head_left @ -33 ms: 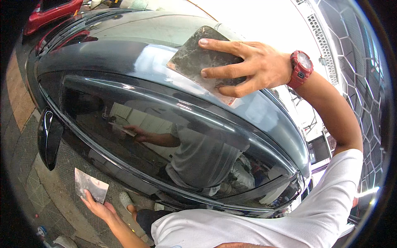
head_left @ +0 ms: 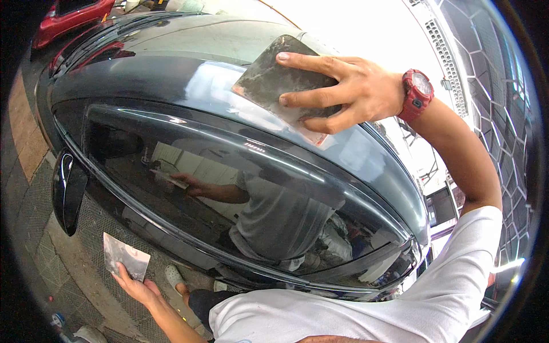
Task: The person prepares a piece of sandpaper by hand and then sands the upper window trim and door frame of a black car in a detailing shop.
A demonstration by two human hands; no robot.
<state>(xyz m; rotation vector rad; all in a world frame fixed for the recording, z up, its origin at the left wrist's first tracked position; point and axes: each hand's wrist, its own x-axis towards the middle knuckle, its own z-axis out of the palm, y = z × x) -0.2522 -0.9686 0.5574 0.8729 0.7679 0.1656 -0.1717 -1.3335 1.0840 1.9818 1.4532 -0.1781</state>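
Observation:
My right hand (head_left: 343,88) reaches across the car roof, its spread fingers laid over a thin, dark, square plate (head_left: 269,77) that looks like a putty spreader. Light smears show along the plate's near edge. The thumb's hold is hidden under the hand. The plate lies at the grey-blue roof edge (head_left: 223,86), over a paler patch. Low on the left, my left hand (head_left: 137,288) grips a second thin square plate (head_left: 127,255), shiny and smeared, by its lower corner. This plate is beside the car door, apart from the car.
The dark side window (head_left: 229,188) faces me and mirrors my body. A black door mirror (head_left: 68,191) juts out at the left. Matting (head_left: 97,228) covers part of the floor. Part of a red vehicle (head_left: 74,20) stands at the far left.
My right hand and its plate have shifted very slightly to the right. My left hand and its plate have not visibly moved.

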